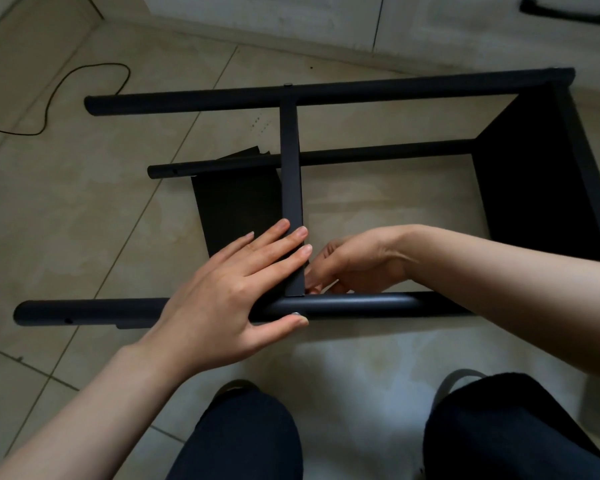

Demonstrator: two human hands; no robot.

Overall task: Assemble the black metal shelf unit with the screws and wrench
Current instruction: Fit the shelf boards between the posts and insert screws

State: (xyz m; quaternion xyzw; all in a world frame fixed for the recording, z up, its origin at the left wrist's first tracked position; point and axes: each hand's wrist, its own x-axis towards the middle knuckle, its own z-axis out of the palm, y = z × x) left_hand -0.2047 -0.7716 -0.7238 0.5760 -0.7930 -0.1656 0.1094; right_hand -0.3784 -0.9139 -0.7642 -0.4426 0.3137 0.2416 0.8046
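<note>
The black metal shelf unit lies on its side on the tiled floor. Its near pole runs left to right in front of me. A flat shelf panel stands on edge between the near pole and the far pole. My left hand lies flat on the panel's near end, thumb pressed beside a silver screw in the near pole. My right hand reaches behind the panel's lower edge with curled fingers; what they hold is hidden. No wrench shows.
Another shelf panel closes the unit's right end. A third pole lies lower in the middle. A black sheet lies on the floor under it. A black cable curls at far left. White cabinets stand behind. My knees are at the bottom.
</note>
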